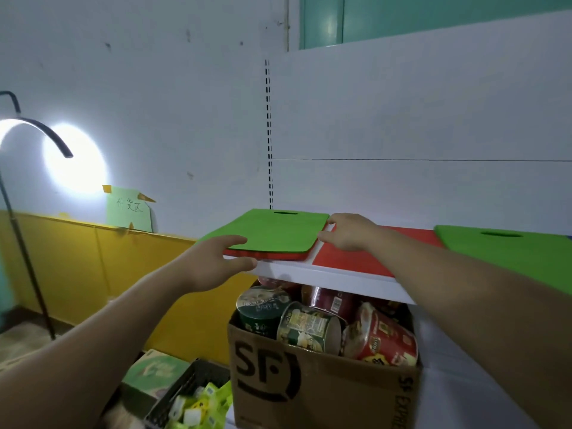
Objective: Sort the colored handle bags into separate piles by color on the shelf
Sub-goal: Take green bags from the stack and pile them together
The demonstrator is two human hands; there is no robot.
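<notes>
1. Head view, layout. A flat green felt handle bag (275, 232) lies on top of a red felt bag of the same cut (272, 256) at the left end of the white shelf board (294, 270). This stack is still mixed. A second red felt bag (340, 261) lies flat just to its right. Another green felt bag (510, 252) sits at the far right.
2. Step in hand, judged: take the top green bag off the red one and move it to the green pile on the right.
3. To do it well: part the layers at the edge first so only the green sheet lifts. Hold the red one down, carry the green one level, and set it square on the far green bag.
4. Left hand (213, 264): at the front-left corner of the stack. The fingers (236, 240) lie on the green top and the thumb sits below at the shelf lip, a narrow pinch across both layers.
5. Right hand (349, 232): fingers curved down, tips touching the green bag's right edge. I cannot tell whether they actually grip it.
</notes>
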